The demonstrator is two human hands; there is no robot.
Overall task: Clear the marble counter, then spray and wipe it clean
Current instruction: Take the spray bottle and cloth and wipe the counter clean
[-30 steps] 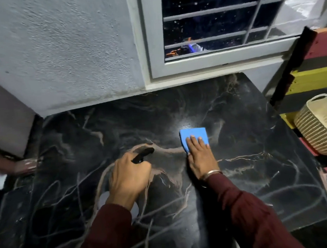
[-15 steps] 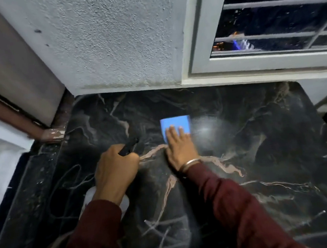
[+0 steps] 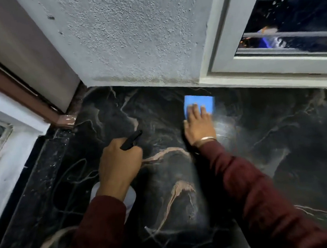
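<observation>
1. One dark marble desk (image 3: 273, 152) fills the view beneath both hands, polished black stone with pale tan veins and a hazy wet sheen just to the right of the right hand; nothing but the cloth lies on the stretch in view.
2. Rough, stippled grey wall (image 3: 139, 41) rises straight ahead of the hands, meeting the desk just past the cloth's far edge, with a smooth pale window frame (image 3: 222, 41) beyond the right hand.
3. Left hand (image 3: 120, 163) sits nearer the person, fingers curled round a spray bottle (image 3: 130, 197); its pale body shows under the wrist and its black nozzle points forward and right.
4. Right hand (image 3: 198, 127) reaches farther forward, fingers laid flat and straight, pressing down on the cloth.
5. Blue cloth (image 3: 199, 103), a soft folded rectangle, lies under and ahead of the right fingertips, its long axis running left to right along the wall line. As I judge it, wiping is under way; with the wall so close ahead, the next stroke has room only sideways or back toward the person, and the right hand does it.
</observation>
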